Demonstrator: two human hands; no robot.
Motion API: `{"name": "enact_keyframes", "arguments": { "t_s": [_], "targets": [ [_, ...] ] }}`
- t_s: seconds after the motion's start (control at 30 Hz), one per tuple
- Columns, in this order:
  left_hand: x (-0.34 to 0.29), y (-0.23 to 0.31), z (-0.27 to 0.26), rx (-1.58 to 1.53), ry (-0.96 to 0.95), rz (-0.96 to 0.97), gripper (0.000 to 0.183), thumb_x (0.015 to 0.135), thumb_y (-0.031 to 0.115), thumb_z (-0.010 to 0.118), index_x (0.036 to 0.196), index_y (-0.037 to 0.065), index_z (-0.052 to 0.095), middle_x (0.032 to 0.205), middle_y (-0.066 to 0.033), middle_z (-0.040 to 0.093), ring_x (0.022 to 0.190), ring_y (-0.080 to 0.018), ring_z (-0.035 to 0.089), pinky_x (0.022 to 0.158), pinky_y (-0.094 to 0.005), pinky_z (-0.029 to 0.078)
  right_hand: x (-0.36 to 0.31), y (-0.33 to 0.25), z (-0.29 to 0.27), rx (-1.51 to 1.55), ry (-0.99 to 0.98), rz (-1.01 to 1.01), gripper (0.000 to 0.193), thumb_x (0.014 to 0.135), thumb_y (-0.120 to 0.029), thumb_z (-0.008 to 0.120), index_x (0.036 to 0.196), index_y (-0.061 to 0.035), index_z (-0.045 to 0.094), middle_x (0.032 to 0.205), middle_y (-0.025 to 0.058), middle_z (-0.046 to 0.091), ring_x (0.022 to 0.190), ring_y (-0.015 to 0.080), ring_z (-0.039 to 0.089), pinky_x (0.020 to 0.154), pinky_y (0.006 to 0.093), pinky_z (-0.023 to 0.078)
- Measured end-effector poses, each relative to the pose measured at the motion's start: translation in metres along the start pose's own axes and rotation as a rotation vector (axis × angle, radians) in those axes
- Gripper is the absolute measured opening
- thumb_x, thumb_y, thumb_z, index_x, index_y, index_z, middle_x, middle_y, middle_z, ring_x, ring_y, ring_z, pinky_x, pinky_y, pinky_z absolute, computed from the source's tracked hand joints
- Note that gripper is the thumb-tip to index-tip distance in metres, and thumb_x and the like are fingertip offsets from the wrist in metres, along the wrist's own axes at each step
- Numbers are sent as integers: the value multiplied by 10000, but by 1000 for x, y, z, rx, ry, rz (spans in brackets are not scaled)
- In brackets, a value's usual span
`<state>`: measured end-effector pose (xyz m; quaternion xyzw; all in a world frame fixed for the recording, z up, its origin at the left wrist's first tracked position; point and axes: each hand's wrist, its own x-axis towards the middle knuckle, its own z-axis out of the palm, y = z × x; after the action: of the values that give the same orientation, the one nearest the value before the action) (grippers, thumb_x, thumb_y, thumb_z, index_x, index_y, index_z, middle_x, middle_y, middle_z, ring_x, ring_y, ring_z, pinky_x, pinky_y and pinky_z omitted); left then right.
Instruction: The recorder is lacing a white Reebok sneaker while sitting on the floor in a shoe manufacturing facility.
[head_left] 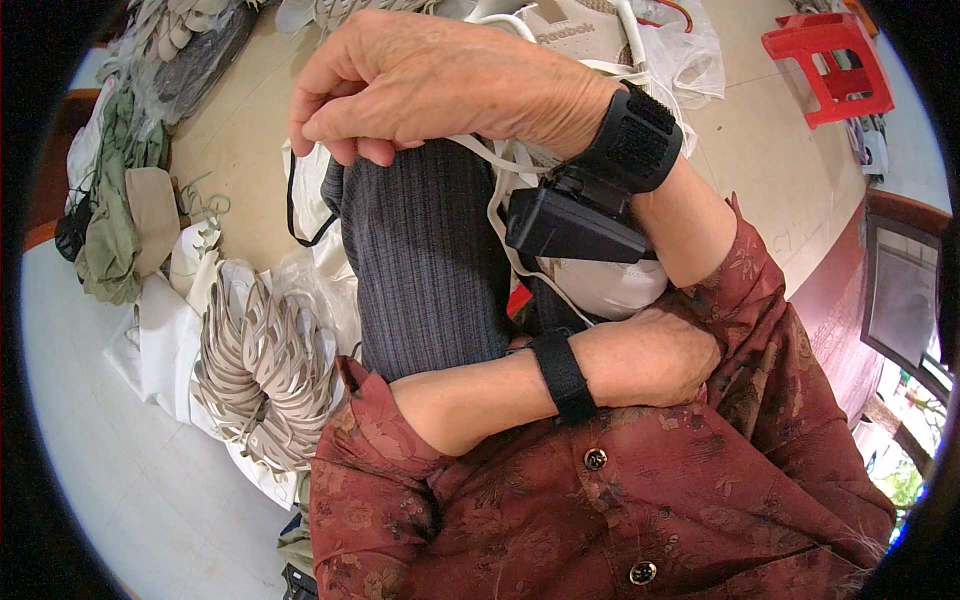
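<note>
My right hand [410, 85] hangs over my dark striped trouser leg [425, 255], its fingers loosely bent and slightly apart, with nothing visible in them. Just beyond it are a beige shoe upper [575, 30] and white laces [500, 155] that trail down beside the leg. A black strapped device [575, 220] hangs under my right wrist. My left hand [660, 360] lies across my body against the right sleeve, near the elbow; its fingers are hidden. On the left wrist sits a black band [563, 377]. A white rounded thing [605, 288] shows partly between my arms.
A ring-shaped bundle of beige shoe pieces [262, 385] lies at left on white cloth or bags. Green cloth [110, 240] and more pieces in plastic [190, 60] lie farther off. A red plastic stool [835, 65] stands at far right, a dark-framed object [900, 290] below it.
</note>
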<state>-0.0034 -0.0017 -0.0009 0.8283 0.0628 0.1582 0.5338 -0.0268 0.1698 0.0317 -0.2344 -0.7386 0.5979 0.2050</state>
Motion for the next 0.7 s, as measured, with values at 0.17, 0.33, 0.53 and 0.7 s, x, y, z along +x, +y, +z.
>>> {"name": "enact_keyframes", "arguments": {
  "t_s": [0.17,0.33,0.53,0.7],
  "targets": [
    [1,-1,1,20,4,7,219,894,231,589,913,14,569,873,-165,609,825,-359,644,756,-443,503,-1,-3,0,-12,4,20,261,830,-252,656,910,-17,739,681,30,665,566,101,590,488,263,430],
    [1,-1,1,23,22,17,211,888,220,588,902,10,571,868,-168,606,816,-360,643,749,-446,505,-2,-4,0,-19,14,36,265,834,-248,653,926,-14,736,688,29,666,581,103,600,495,264,438],
    [2,-1,1,19,4,27,217,884,221,596,901,6,573,877,-175,611,825,-367,643,745,-451,508,2,-1,0,-16,-5,27,271,831,-253,654,904,-5,735,701,33,672,591,113,611,516,271,455],
    [2,0,0,22,3,16,223,878,224,599,899,3,572,873,-174,610,829,-367,641,749,-447,505,2,-1,0,-17,7,-10,269,824,-251,656,888,-1,734,694,38,672,591,123,618,530,280,466]
  ]
}}
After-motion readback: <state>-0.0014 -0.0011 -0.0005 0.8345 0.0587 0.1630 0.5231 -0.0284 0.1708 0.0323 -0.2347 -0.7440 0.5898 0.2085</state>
